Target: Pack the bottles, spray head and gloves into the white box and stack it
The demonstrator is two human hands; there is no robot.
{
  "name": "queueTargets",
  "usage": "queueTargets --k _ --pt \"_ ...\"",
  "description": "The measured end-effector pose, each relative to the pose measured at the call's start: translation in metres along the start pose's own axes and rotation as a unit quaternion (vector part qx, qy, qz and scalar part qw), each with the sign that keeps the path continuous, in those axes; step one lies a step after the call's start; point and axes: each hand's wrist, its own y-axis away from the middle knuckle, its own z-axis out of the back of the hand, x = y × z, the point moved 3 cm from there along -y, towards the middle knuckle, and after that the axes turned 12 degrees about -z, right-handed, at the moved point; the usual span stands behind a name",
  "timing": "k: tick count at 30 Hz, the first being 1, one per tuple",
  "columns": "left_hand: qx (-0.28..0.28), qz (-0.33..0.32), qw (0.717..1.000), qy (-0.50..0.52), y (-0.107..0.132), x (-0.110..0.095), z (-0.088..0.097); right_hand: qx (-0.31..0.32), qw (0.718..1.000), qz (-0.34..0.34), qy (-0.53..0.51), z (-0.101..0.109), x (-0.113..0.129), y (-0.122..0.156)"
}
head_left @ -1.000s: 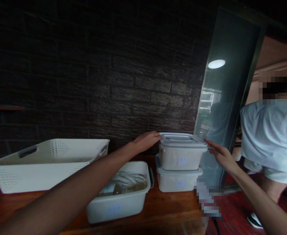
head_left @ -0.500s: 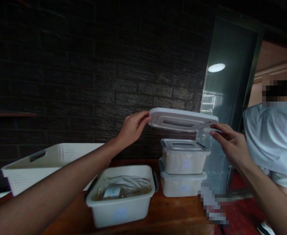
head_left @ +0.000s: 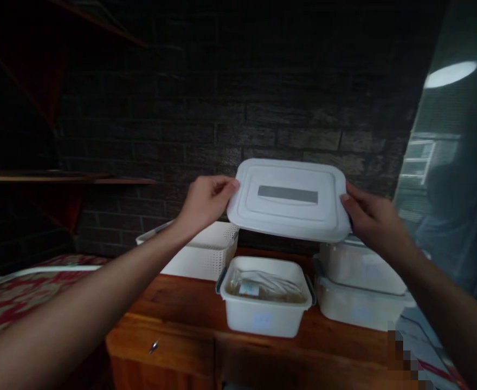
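Note:
I hold a white plastic lid (head_left: 289, 200) with a grey centre strip in the air, tilted so its top faces me. My left hand (head_left: 206, 201) grips its left edge and my right hand (head_left: 372, 218) grips its right edge. Directly below stands an uncovered white box (head_left: 265, 317) on the wooden cabinet top (head_left: 181, 303), with a bagged item and a labelled bottle inside. To its right are two lidded white boxes (head_left: 360, 281) stacked one on the other, partly hidden by my right hand.
A white perforated basket (head_left: 206, 252) stands behind the uncovered box against the dark brick wall. A patterned red cloth (head_left: 14, 300) lies at the lower left. A glass panel (head_left: 450, 179) rises at the right. A thin shelf (head_left: 39, 177) runs along the left wall.
Both hands lifted the lid off the top of the stacked boxes and carried it left to a spot above the uncovered box. The camera swung left, so the other person is out of view.

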Motion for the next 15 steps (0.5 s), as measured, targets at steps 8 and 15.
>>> queueTargets --k 8,15 --pt "0.272 0.076 0.947 -0.154 0.130 0.069 -0.045 0.231 0.969 -0.026 0.086 -0.118 -0.050 0.087" --pt "0.332 0.102 0.917 -0.197 0.152 0.094 -0.061 0.286 0.939 -0.080 0.171 -0.152 -0.066 0.103"
